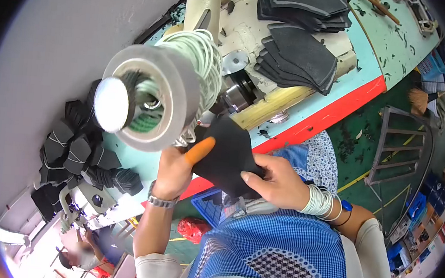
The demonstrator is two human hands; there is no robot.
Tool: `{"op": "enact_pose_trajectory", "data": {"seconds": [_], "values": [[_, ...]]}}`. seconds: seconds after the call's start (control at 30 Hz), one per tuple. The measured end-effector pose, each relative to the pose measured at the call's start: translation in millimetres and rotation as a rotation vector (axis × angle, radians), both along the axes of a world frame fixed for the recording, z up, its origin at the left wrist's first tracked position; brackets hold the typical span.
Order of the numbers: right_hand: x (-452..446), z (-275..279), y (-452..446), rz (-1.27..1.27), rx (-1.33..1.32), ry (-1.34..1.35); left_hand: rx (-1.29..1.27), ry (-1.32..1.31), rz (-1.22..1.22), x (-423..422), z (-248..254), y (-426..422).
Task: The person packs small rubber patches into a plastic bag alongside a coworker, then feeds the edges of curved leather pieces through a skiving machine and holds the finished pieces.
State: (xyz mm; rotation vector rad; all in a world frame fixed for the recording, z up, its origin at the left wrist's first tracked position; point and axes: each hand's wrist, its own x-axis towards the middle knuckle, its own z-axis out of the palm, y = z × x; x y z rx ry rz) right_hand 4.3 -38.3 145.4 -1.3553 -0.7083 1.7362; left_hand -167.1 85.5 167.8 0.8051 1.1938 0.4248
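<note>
My left hand (173,166), with an orange finger cover on the thumb and a metal watch on the wrist, grips a black flat piece (227,150) by its left side. My right hand (279,182) pinches the same piece at its right edge, thumb on top. Several pale rubber bands (318,201) circle my right wrist. The piece is held in front of a machine (236,95) with metal rollers and a yellowish wooden bar (282,104). Above my left hand, pale rubber bands (200,53) hang around a clear cylinder (176,91), which hides part of the machine.
Stacks of black cut pieces (297,58) lie on the machine's top. Banded bundles (78,151) pile up at left. A red edge (334,114) borders the bench. A blue crate (207,205) and red bag (193,230) sit below. A metal rack (397,147) stands right; another person (85,253) sits lower left.
</note>
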Motion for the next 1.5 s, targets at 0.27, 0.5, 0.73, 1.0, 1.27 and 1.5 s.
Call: {"op": "enact_pose_trajectory", "data": {"seconds": [0.27, 0.5, 0.73, 1.0, 1.27, 1.5], "values": [[-16, 15, 36, -0.018, -0.462, 0.523, -0.139, 0.235, -0.030, -41, -48, 37], [-5, 2, 28, -0.007, -0.357, 0.321, -0.188, 0.129, -0.088, -16, -1, 48], [-16, 16, 23, -0.038, -0.331, 0.478, -0.044, 0.238, -0.276, -26, -2, 43], [-19, 18, 26, -0.183, -0.447, 0.515, -0.128, 0.311, -0.294, -5, -4, 48], [-13, 4, 21, -0.212, -0.266, 0.406, -0.154, 0.066, -0.196, -9, -4, 46], [-19, 9, 23, -0.351, -0.258, 0.354, -0.113, 0.163, -0.146, -13, -31, 54]]}}
